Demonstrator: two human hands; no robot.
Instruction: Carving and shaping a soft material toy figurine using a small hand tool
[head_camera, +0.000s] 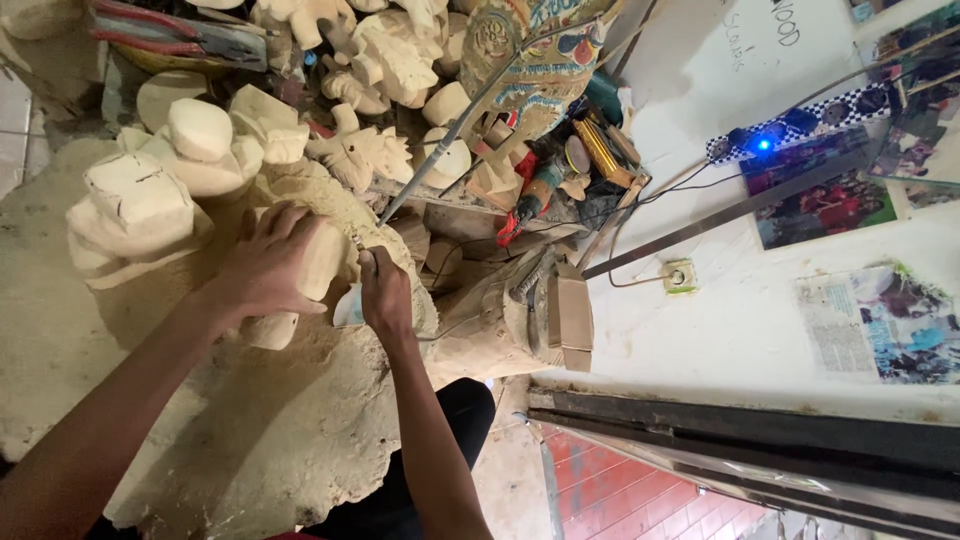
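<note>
The wooden block lies on the sawdust-covered table, under the left hand. The right hand sits just right of it (touching the tool). Carved figures crowd behind.

Left hand spread over a pale wooden carving, right hand gripping a rotary tool handpiece against it, dusty sawdust-caked worktop beneath, rough-cut wooden figures piled far left, painted mask beyond.
</note>
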